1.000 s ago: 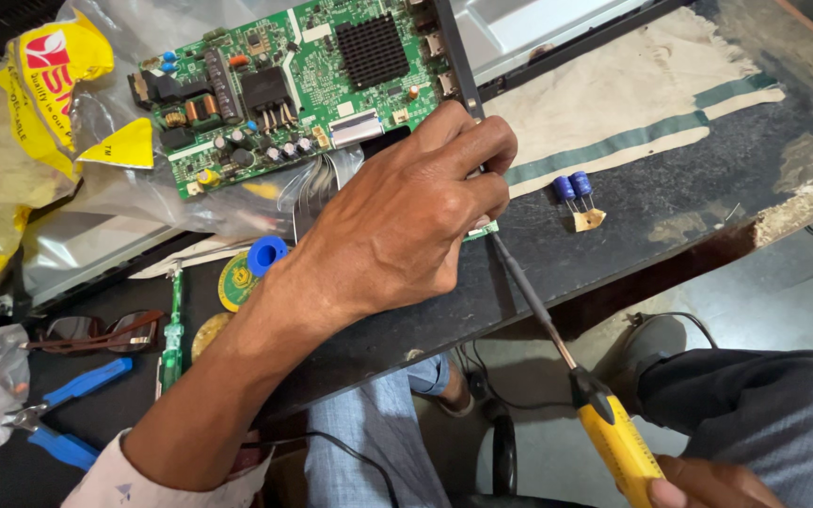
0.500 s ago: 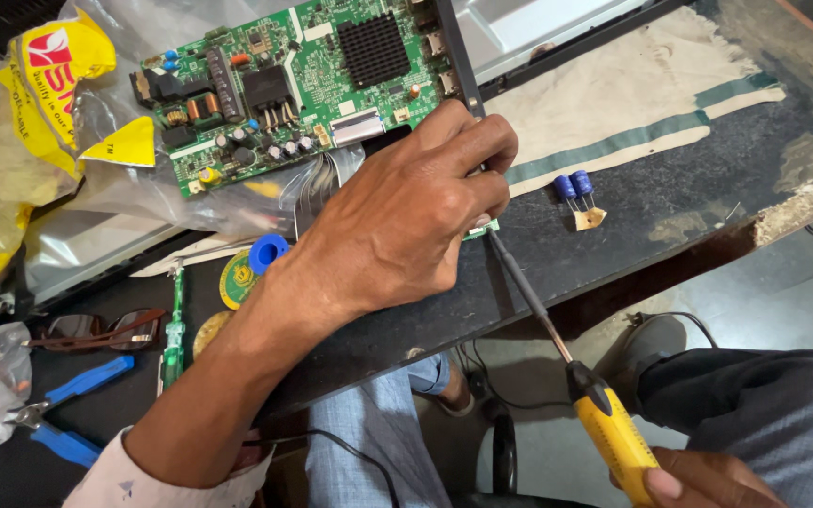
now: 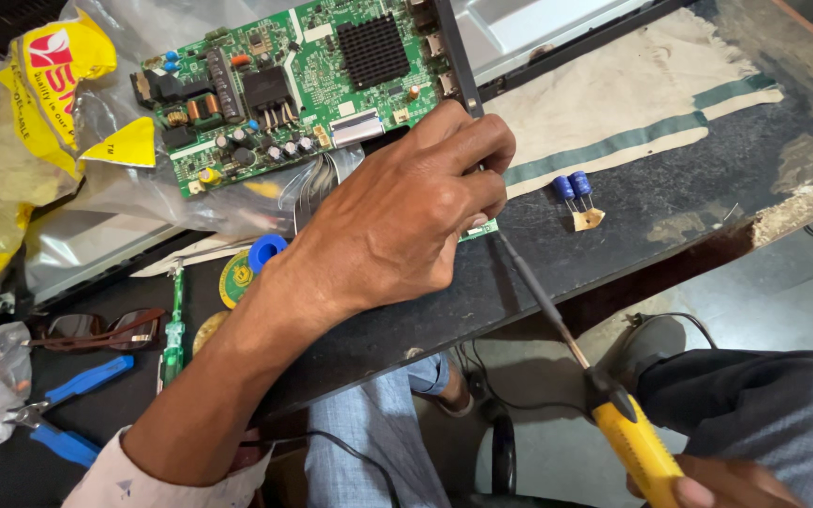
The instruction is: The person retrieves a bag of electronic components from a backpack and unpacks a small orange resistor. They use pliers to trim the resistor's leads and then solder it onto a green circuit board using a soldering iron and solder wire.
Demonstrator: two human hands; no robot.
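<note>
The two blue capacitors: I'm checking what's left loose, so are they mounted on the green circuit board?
No, the two blue capacitors lie loose on the dark tabletop, apart from the green circuit board.

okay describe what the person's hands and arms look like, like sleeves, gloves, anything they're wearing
Both hands are bare, with no gloves, rings or watch visible. The left hand leads to a bare forearm, with a light pinkish-white sleeve pushed up near the elbow. Only part of the right hand shows at the bottom edge, so its sleeve cannot be seen.

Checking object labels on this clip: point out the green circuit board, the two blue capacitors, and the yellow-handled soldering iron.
green circuit board (image 3: 237,127): head view, left half.
two blue capacitors (image 3: 572,184): head view, blue bodies.
yellow-handled soldering iron (image 3: 640,449): head view, yellow handle.
</note>
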